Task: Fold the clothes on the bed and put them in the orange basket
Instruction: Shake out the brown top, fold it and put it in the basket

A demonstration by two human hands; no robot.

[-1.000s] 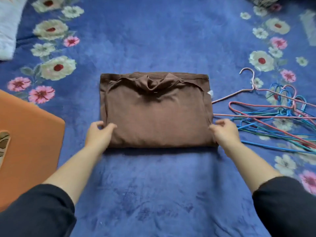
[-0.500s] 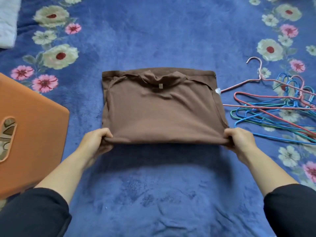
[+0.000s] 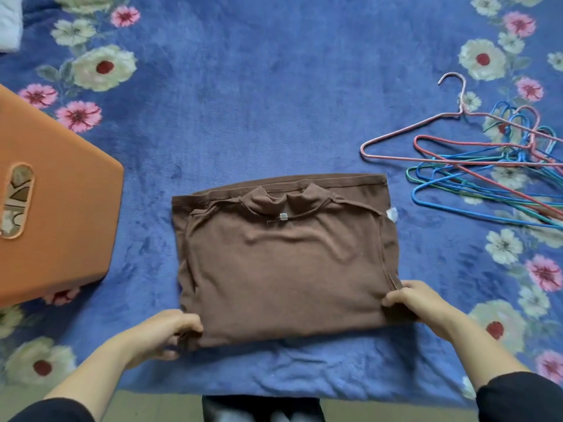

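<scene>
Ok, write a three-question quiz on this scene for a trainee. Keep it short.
1. True or false: the left hand and the right hand each grip a near corner of the shirt.
2. On which side of the shirt does the basket stand? A) left B) right C) beyond it
3. Name the coloured things lying on the blanket to the right of the shirt.
Key: 1 true; 2 A; 3 hangers.
</scene>
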